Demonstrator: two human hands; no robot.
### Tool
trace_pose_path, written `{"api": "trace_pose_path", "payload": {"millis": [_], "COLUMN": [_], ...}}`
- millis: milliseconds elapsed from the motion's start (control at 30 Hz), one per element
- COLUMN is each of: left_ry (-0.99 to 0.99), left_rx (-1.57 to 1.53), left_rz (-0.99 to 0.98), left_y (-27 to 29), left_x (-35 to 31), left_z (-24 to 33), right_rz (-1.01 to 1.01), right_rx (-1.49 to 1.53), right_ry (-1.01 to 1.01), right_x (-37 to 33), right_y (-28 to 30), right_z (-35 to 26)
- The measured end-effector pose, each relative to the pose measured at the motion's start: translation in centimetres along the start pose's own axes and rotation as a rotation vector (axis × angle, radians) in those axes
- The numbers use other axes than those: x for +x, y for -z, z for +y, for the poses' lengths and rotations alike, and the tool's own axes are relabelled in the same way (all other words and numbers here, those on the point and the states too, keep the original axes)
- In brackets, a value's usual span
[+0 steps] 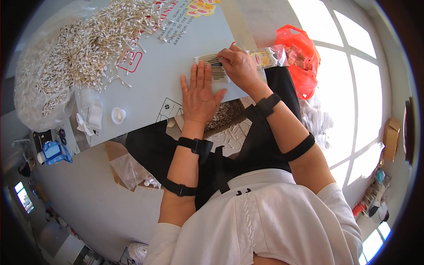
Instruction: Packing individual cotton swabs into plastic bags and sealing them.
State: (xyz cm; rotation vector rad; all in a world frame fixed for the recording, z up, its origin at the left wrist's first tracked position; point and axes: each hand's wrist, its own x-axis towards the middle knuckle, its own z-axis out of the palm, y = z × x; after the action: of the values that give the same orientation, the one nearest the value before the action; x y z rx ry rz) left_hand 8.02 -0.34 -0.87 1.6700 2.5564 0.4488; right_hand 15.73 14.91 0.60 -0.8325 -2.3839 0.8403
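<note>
My left hand (pixel 197 92) lies flat on the grey board (pixel 168 75), fingers stretched and thumb out, its fingertips against the left ends of rows of cotton swabs (pixel 219 74). Just right of it, my right hand (pixel 240 68) is bent over the same swabs, finger and thumb drawn together at the upper row. What lies under its palm is hidden. Beyond that hand, a clear plastic bag with a yellow label (pixel 261 57) lies at the board's right edge.
A large heap of loose cotton swabs (pixel 97 44) spills from a clear bag at the left. Nearby stands a small white round container (pixel 118 115). Yellow labels (pixel 201 8) lie at the far edge. A red plastic bag (pixel 300 62) is at the right; a box of swabs (pixel 225 115) sits below the board.
</note>
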Motion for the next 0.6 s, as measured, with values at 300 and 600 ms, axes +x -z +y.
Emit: {"api": "trace_pose_path", "payload": {"millis": [300,600], "left_ry": [-0.001,-0.049], "left_rx": [-0.027,-0.058], "left_rz": [-0.006,-0.066], "left_y": [0.3,0.5], "left_x": [0.1,0.4], "left_z": [0.2,-0.5], "right_rz": [0.003,-0.071], "right_rx": [-0.051,0.018], "right_ry": [0.091,0.081], "right_x": [-0.4,1.6], "right_y": [-0.5,0.1], "right_z": [0.7,0.9]}}
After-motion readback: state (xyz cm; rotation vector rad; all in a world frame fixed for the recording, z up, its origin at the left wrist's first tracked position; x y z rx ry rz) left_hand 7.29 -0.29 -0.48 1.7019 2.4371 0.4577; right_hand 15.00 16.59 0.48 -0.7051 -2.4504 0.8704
